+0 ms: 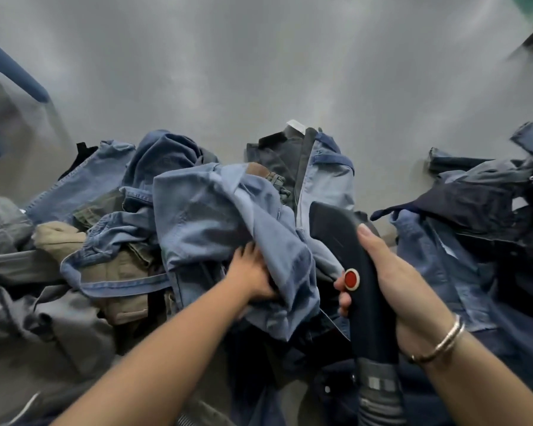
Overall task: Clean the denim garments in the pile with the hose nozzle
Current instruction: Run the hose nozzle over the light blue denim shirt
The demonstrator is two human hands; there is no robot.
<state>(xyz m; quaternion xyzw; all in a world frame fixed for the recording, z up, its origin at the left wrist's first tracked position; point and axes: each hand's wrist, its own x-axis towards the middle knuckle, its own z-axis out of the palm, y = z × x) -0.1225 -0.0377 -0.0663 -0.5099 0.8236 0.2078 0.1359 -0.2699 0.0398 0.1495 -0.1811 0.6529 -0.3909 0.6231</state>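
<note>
A black plastic hose nozzle with a round red button is held by the right hand; the fingers are curled round its handle, with the thumb lying along the top, and the button sits just beside the fingertips; a grey ribbed hose runs down below the hand. A soft light blue denim garment is gripped by the left hand; its fingers are bunched into the cloth; the big pile of denim clothes is spread all around both hands on a grey floor.
</note>
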